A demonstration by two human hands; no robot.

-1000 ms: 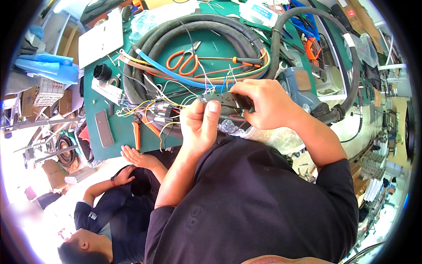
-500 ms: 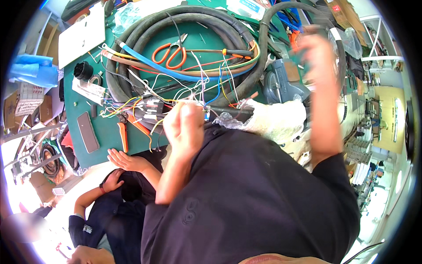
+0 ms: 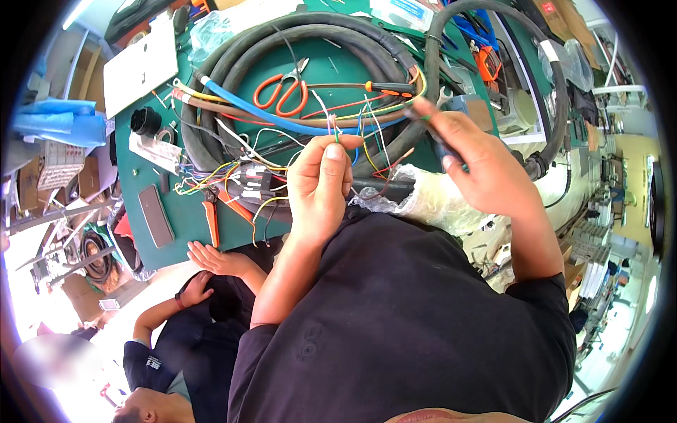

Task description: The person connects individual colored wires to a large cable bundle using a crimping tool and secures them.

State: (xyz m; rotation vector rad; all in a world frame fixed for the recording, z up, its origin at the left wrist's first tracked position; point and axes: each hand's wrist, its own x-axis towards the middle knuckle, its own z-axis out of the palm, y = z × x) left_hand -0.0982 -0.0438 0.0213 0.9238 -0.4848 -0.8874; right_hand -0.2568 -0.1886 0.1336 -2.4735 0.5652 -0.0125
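My left hand [image 3: 321,183] is closed in a pinch on a thin wire [image 3: 337,138] whose upper end shows green between thumb and forefinger. Around it spread several loose thin white, yellow and red wires. My right hand [image 3: 486,166] is wrapped round a dark-handled hand tool [image 3: 443,149] that points toward the left hand; its exact kind is hidden by the fingers and blur. Behind both hands lies a coil of thick black cable [image 3: 233,63], with blue, brown and yellow-green cores [image 3: 282,121] drawn out of its end.
On the green table [image 3: 151,250] lie orange-handled scissors [image 3: 282,92], a screwdriver [image 3: 389,88], orange-handled pliers [image 3: 211,215], a phone [image 3: 156,216] and a black connector block [image 3: 254,182]. Bubble wrap [image 3: 448,201] sits before my right hand. A co-worker [image 3: 183,338] sits at my left.
My right hand has come down and leftward from the far right tools, now with a dark-handled tool in it. My left hand has shifted right and up, the pinched wire showing.
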